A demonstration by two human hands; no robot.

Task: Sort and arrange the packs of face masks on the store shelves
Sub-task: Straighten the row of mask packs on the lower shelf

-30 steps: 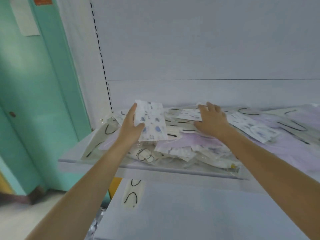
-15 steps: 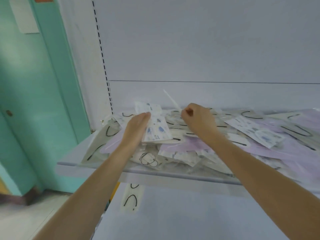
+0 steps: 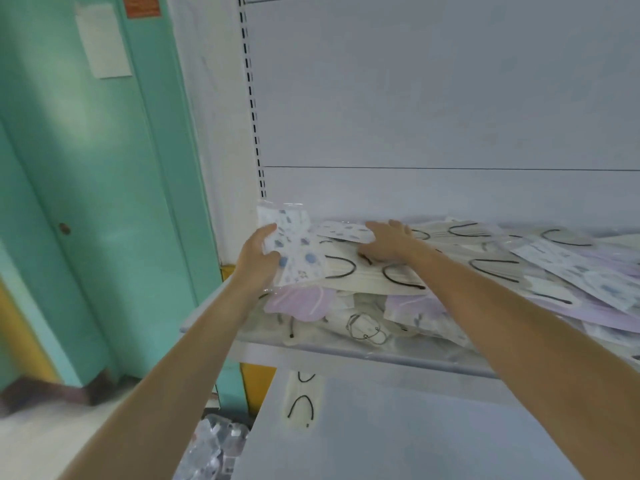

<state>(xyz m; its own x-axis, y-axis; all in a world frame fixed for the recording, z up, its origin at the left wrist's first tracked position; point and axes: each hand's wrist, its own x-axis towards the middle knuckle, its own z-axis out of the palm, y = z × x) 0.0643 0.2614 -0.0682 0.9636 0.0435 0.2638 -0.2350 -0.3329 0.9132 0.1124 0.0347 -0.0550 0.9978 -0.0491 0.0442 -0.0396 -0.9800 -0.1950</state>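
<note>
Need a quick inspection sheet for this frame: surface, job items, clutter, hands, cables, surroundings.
Surface: white upper shelf, covered by unsorted packs; lower shelf beneath it.
Job's things: pile of mask packs, with lilac, cream and patterned ones mixed and overlapping; blue-patterned pack held at the pile's left end; lone pack on the lower shelf.
Clutter: crumpled clear plastic low beside the shelving.
Hands: left hand grips the blue-patterned pack; right hand rests flat on the pile, fingers straight.
Cables: nothing seen.
Surroundings: teal door to the left, paper notice on it.
</note>
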